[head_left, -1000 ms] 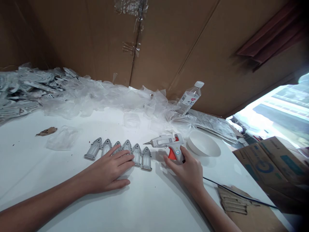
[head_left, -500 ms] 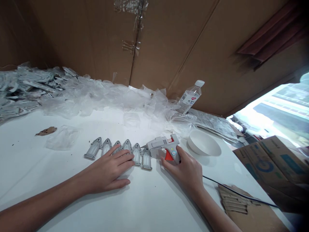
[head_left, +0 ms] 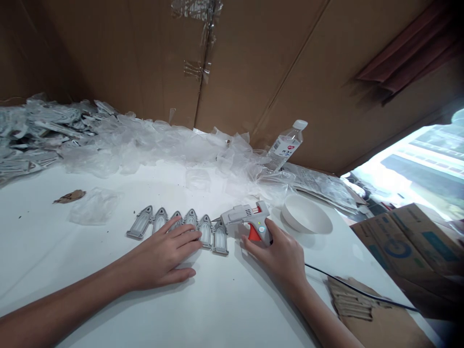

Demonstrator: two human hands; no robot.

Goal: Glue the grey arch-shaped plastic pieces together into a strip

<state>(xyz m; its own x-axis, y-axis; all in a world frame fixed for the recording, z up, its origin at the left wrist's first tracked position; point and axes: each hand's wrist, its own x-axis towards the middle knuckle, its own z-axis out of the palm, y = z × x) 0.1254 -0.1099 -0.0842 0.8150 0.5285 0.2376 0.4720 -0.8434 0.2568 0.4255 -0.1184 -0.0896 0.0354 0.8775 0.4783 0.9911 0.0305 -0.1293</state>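
Observation:
Several grey arched, window-like pieces [head_left: 206,234] lie side by side in a row on the white table [head_left: 217,309]. My left hand [head_left: 166,253] rests palm down over the middle pieces, its fingers stretched out and partly covering them. A grey glue gun [head_left: 246,216] with a red trigger is held by its handle in my right hand [head_left: 281,253]. Its nozzle points left, at the top of the two rightmost pieces; whether it touches them I cannot tell.
Crumpled clear plastic bags [head_left: 163,142] line the back, beside a heap of grey parts [head_left: 54,121]. A bottle [head_left: 284,147] and a white bowl [head_left: 306,215] stand right. A black cord [head_left: 355,288] crosses torn cardboard [head_left: 377,319]. A brown scrap [head_left: 70,196] lies left.

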